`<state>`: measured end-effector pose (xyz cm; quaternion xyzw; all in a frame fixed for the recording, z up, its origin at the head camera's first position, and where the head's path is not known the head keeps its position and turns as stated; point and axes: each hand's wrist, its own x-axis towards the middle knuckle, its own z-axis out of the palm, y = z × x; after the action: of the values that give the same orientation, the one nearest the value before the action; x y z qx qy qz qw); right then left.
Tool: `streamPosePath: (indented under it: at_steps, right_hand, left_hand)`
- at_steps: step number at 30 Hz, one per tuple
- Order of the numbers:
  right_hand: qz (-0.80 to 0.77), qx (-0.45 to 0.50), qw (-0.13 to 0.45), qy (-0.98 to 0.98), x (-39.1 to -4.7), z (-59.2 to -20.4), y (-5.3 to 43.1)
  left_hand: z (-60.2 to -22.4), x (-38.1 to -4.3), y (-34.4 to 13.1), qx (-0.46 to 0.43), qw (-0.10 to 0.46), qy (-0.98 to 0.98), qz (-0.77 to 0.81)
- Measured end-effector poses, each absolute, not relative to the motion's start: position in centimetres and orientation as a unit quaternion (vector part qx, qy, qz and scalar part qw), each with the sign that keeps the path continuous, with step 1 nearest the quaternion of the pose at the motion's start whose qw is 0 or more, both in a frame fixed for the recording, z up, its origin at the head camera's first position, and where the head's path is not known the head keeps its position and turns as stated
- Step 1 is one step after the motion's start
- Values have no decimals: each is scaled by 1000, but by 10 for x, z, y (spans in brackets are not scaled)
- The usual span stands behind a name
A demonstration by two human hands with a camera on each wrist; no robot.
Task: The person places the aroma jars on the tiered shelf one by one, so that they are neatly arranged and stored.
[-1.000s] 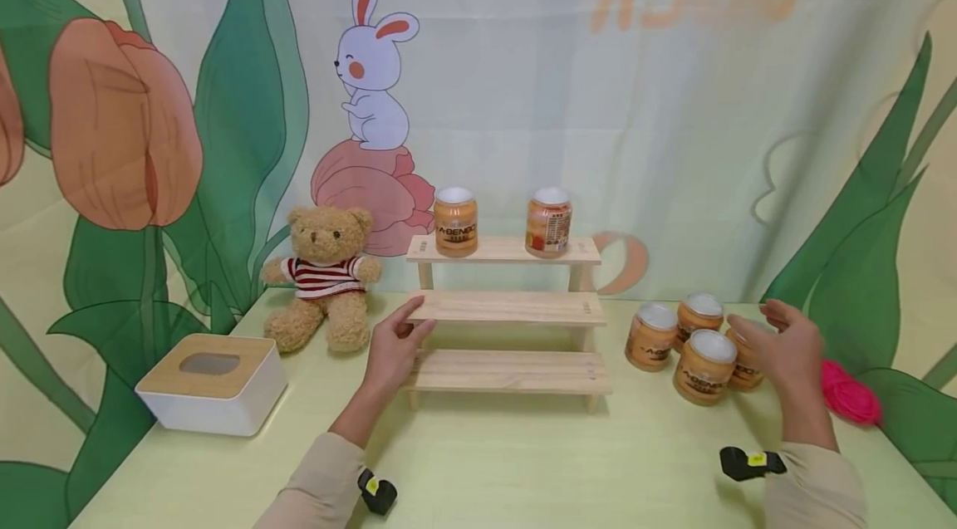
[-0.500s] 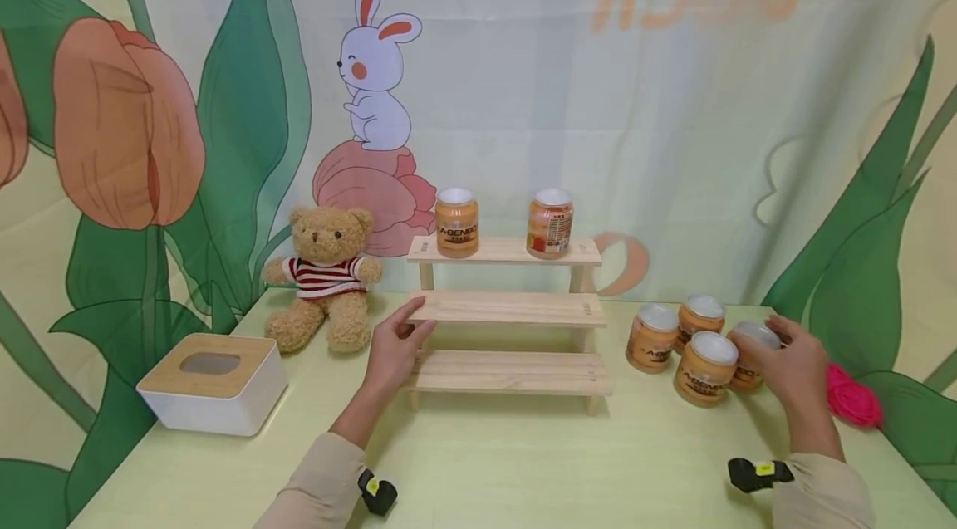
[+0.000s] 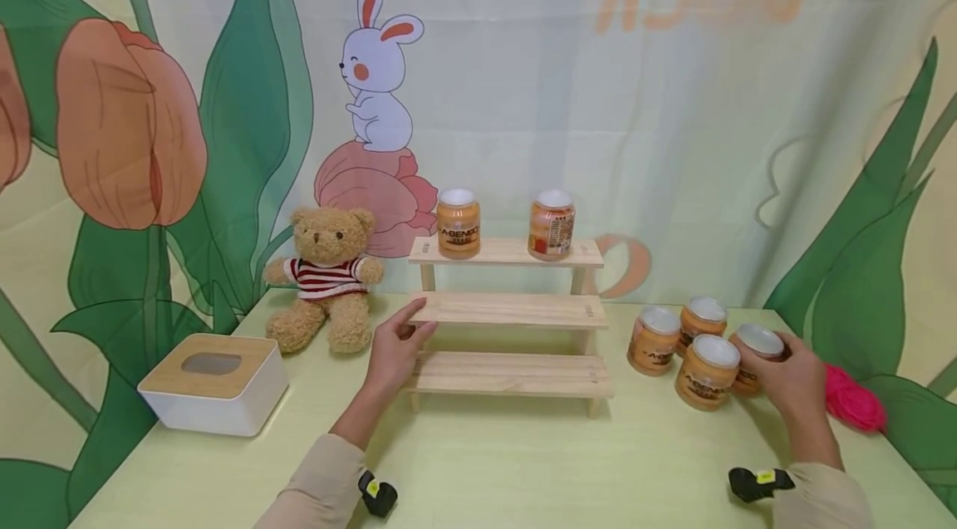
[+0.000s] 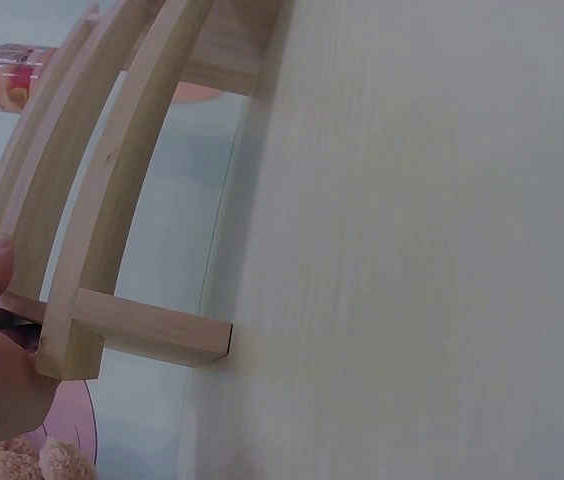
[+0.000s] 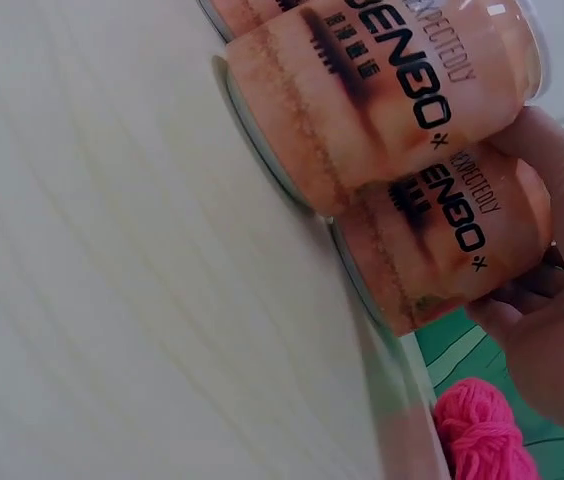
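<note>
The right hand [image 3: 796, 379] grasps the rightmost jar [image 3: 761, 340] from its right side, thumb and fingers curled round it. Upright on the desk [image 3: 516, 462], it is orange, white-lidded and dark-lettered. The left hand [image 3: 394, 355] grips the left end of the wooden shelf [image 3: 508, 309].

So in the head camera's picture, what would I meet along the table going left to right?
White tissue box, teddy bear, left hand, wooden stand, group of four jars, right hand, pink yarn.
</note>
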<state>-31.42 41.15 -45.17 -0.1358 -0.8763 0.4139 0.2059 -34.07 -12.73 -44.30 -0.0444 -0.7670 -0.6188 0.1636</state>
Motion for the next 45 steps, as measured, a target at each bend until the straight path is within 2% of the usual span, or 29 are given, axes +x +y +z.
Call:
streamPosePath:
  at_steps: [6, 16, 28, 33, 45]
  right_hand:
    - [454, -147, 190, -858, -311, -459, 414]
    - [528, -184, 207, -803, -311, -460, 418]
    - [652, -187, 243, -693, -303, -422, 419]
    - [654, -163, 266, -689, -297, -405, 417]
    - [611, -125, 253, -740, -289, -369, 395]
  left_hand:
    - [-444, -341, -127, -44, 162, -768, -619]
    - [-443, -340, -127, -49, 165, -766, -619]
    - [-443, -339, -128, -52, 166, -767, -618]
    - [-443, -339, -128, -50, 165, -765, -620]
    - [-443, -339, -128, -53, 161, -766, -621]
